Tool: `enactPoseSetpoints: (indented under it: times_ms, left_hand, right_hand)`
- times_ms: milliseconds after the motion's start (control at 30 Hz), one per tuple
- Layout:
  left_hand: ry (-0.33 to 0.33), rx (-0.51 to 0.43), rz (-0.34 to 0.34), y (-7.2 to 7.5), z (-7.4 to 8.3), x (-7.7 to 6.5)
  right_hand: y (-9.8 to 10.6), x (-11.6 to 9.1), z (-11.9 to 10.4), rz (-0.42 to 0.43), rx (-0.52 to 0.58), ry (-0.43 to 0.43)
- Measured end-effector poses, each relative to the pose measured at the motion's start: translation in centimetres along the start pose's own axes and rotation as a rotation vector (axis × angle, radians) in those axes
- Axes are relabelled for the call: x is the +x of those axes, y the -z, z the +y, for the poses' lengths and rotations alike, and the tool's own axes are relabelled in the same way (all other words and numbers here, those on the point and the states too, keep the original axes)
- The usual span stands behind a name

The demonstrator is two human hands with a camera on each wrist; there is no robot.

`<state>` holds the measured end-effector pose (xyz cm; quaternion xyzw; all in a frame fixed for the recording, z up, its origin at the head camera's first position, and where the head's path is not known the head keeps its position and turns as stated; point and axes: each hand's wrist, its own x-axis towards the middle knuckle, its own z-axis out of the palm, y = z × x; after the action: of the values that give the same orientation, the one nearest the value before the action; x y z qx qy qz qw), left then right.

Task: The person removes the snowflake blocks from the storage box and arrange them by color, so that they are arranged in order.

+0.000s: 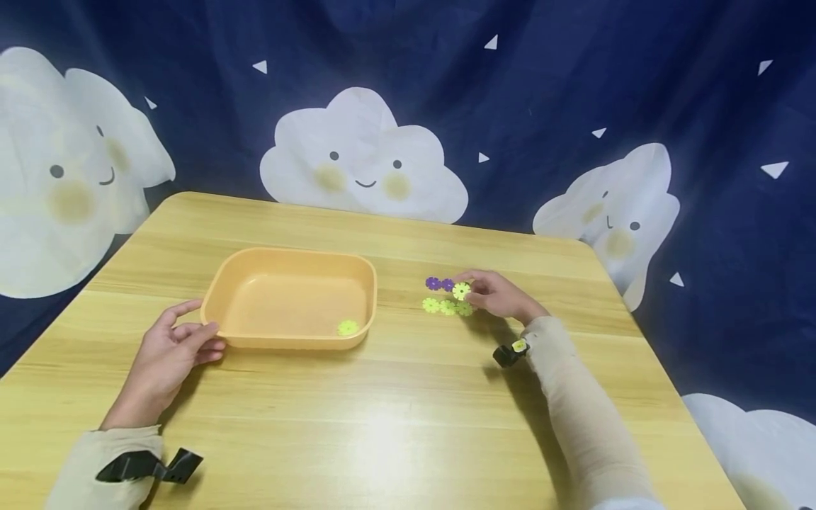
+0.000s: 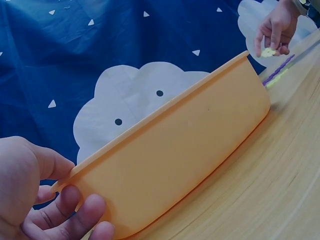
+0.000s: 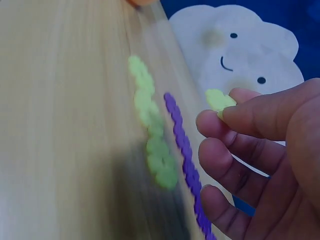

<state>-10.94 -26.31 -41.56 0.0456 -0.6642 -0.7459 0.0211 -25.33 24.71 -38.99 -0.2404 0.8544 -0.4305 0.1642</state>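
Observation:
My left hand (image 1: pixel 171 352) holds the near left corner of a shallow orange plastic basin (image 1: pixel 287 342), its rim pinched between thumb and fingers. One yellow-green flower-shaped disc (image 1: pixel 347 328) lies inside, near the right front corner. Over the table to the right, my right hand (image 1: pixel 500 294) pinches another yellow-green flower-shaped disc (image 3: pixel 220 99) between thumb and fingertips, clear of the tabletop. Below it runs a row of yellow-green discs (image 1: pixel 448 307). Behind that lies a row of purple flower-shaped discs (image 1: pixel 433 283), partly hidden by the hand in the head view.
Everything rests on a light wood-grain table (image 1: pixel 382 418) with rounded far corners. A dark blue curtain (image 1: pixel 510 92) with printed clouds hangs behind it. Each sleeve has a black wrist mount, such as the left mount (image 1: pixel 137 465).

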Motion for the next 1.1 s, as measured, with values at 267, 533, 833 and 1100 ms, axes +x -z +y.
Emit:
enactPoseSetpoints:
  times_ms: [267, 533, 833, 1100]
  left_hand:
    - [-0.010, 0.005, 0.001, 0.0, -0.1, 0.0]
    - [-0.005, 0.013, 0.004, 0.0, 0.0, 0.0]
    - [-0.003, 0.005, 0.006, 0.0, -0.1, -0.1]
    - [-0.006, -0.012, 0.004, -0.1, -0.1, 0.0]
  right_hand:
    - [0.7, -1.8, 1.1, 0.027, -0.072, -0.065]
    - [1.3, -2.9, 1.9, 0.047, -0.174, -0.090]
    - [1.3, -2.8, 2.2, 0.041, -0.270, -0.062]
    - [1.1, -2.6, 2.3, 0.018, -0.370, 0.002]
